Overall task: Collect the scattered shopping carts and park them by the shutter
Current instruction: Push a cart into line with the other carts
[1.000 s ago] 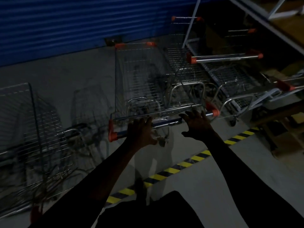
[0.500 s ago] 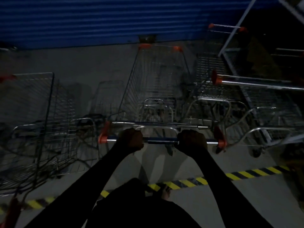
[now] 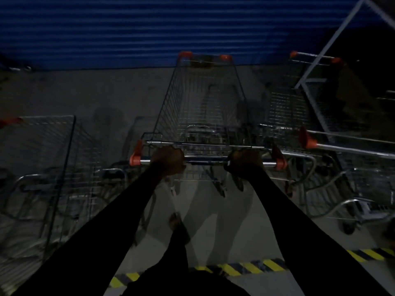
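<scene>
Nearer the shutter (image 3: 149, 28), the cart (image 3: 203, 107).

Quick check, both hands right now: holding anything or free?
Left hand: closed, gripping the cart handle near its left end.
Right hand: closed, gripping the same handle near its right end.

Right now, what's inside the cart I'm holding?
The cart looks empty inside: only wire mesh and the grey floor beneath show. The dim light could hide something small.

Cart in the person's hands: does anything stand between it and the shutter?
Nothing visible. The cart, gripped by left hand and right hand, points at the shutter over bare floor; left cart and right cart stand beside it.
</scene>
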The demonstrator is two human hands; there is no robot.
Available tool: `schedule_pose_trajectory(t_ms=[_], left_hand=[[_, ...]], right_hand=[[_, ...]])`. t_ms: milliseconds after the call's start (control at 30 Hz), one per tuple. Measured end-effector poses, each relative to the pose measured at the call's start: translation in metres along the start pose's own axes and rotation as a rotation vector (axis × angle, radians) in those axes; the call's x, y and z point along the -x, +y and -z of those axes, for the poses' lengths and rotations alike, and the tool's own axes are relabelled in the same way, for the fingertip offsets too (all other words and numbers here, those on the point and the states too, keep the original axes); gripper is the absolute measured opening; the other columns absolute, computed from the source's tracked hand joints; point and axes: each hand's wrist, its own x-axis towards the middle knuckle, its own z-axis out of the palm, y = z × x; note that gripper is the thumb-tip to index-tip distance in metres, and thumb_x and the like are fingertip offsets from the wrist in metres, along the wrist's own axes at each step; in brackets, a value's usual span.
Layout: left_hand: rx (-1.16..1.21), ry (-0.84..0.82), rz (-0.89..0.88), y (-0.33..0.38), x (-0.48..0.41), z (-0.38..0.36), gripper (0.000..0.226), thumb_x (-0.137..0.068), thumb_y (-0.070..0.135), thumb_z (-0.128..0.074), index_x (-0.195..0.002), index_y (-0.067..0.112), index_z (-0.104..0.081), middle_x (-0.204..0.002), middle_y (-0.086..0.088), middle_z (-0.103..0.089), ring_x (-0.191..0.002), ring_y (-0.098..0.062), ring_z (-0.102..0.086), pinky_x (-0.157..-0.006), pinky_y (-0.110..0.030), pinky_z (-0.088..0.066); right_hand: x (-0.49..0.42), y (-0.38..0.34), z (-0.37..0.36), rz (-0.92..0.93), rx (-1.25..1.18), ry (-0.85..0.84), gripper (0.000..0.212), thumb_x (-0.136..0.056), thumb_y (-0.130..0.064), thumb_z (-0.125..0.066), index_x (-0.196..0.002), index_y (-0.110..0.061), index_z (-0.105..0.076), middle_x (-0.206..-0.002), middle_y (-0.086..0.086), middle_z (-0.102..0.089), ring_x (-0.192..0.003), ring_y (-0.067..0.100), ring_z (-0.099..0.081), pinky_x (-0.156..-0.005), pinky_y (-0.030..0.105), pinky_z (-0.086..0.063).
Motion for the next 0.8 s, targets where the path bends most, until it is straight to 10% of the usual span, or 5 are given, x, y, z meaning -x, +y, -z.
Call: schedule_pose_trajectory(t_ms=[433, 667, 800], left_hand=[[0.064, 0.009, 0.014, -0.109, -0.109, 0.017, 0.037, -0.081, 0.045, -0.057, -0.105, 0.018, -0.064, -0.114, -0.007, -0.065, -0.110, -0.030, -0.060, -0.090, -0.038, -0.047], [0.108, -0.018, 0.046, -0.113, -0.090, 0.023, 0.040, -0.081, 0.045, -0.059, -0.110, 0.018, -0.063, -0.118, -0.011, -0.064, -0.113, -0.031, -0.058, -0.093, -0.039, -0.047], [0.076, -0.029, 0.045, -0.110, -0.062, 0.018, 0.042, -0.082, 0.049, -0.060, -0.111, 0.019, -0.062, -0.119, -0.009, -0.064, -0.116, -0.030, -0.057, -0.095, -0.041, -0.046]], right_hand=[[-0.134, -0.044, 0.050, -0.105, -0.150, -0.093, 0.037, -0.092, -0.035, -0.055, -0.118, -0.011, -0.061, -0.124, 0.014, -0.059, -0.116, 0.034, -0.055, -0.096, 0.042, -0.043], [-0.125, -0.060, 0.057, -0.083, -0.074, -0.007, 0.033, -0.081, -0.043, -0.062, -0.102, -0.019, -0.070, -0.105, 0.006, -0.069, -0.099, 0.028, -0.065, -0.082, 0.037, -0.050], [-0.099, -0.065, 0.046, -0.020, -0.202, 0.083, 0.023, -0.055, -0.036, -0.068, -0.048, -0.016, -0.059, -0.049, 0.006, -0.059, -0.044, 0.026, -0.060, -0.047, 0.031, -0.049]])
